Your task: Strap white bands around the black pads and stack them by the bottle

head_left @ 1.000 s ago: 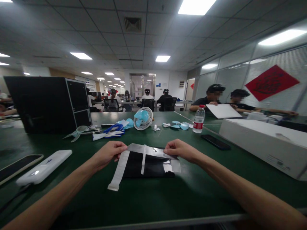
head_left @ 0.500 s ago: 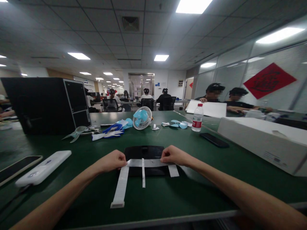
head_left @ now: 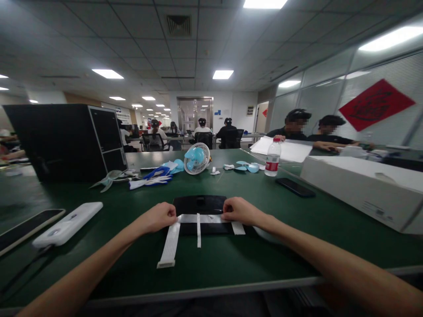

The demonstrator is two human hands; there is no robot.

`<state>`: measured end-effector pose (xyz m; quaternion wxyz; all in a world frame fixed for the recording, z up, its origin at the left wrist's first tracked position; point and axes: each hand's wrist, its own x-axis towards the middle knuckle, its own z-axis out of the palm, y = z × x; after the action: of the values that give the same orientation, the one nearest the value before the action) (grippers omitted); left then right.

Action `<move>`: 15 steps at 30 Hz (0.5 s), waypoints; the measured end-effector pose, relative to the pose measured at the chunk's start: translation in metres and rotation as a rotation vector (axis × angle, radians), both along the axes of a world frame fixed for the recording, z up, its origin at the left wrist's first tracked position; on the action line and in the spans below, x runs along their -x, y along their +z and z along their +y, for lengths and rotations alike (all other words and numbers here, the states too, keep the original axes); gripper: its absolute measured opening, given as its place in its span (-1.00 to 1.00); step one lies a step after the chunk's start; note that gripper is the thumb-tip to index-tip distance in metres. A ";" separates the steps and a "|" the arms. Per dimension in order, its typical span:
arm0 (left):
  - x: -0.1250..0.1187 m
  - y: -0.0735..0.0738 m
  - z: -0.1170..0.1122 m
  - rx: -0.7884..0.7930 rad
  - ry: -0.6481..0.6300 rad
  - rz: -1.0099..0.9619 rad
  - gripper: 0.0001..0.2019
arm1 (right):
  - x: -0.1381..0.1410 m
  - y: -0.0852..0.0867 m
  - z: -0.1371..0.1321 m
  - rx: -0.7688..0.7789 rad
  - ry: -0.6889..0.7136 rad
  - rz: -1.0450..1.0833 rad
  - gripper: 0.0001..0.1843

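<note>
A flat black panel (head_left: 200, 204) lies on the green table (head_left: 231, 264) in front of me. A thin silvery strip (head_left: 201, 218) runs across its near edge, with white ribbon cables (head_left: 169, 246) hanging off it toward me. My left hand (head_left: 158, 218) pinches the strip's left end with curled fingers. My right hand (head_left: 239, 210) pinches the right end the same way.
A phone (head_left: 29, 224) and a white power bank (head_left: 68, 223) lie at my left, a black computer case (head_left: 66, 141) behind them. A small blue fan (head_left: 197, 158), gloves (head_left: 152, 178), a water bottle (head_left: 272, 157), another phone (head_left: 294, 187) and a long white box (head_left: 360, 187) stand farther off. People sit beyond.
The panel, held tilted up a second ago, has been laid flat on the table. Both hands stayed on the strip's ends and shifted slightly away from me.
</note>
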<state>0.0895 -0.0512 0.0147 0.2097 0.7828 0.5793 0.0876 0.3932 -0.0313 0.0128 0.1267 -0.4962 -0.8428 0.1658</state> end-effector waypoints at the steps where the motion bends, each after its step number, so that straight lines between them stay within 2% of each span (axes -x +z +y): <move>1: 0.000 0.000 0.000 -0.005 0.001 0.011 -0.74 | 0.000 0.000 0.000 -0.017 0.001 -0.012 -0.77; 4: -0.002 -0.003 -0.002 -0.071 -0.044 0.023 -0.74 | 0.000 0.000 0.000 -0.054 0.000 -0.026 -0.76; 7: -0.008 -0.005 -0.007 -0.210 -0.234 -0.022 -0.68 | 0.000 0.000 -0.002 -0.042 0.022 -0.021 -0.77; 10: -0.016 -0.007 -0.011 -0.251 -0.398 -0.029 -0.54 | 0.002 0.002 -0.005 -0.021 0.057 -0.022 -0.80; 13: -0.018 -0.008 -0.013 -0.248 -0.420 -0.015 -0.50 | 0.010 0.003 -0.011 -0.102 0.083 -0.043 -0.83; 15: -0.018 -0.008 -0.013 -0.256 -0.411 -0.021 -0.50 | 0.020 0.004 -0.017 -0.208 0.168 -0.032 -0.80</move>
<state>0.1075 -0.0639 0.0066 0.1284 0.9035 0.3897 0.1237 0.3731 -0.0483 0.0165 0.1497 -0.4105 -0.8960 0.0795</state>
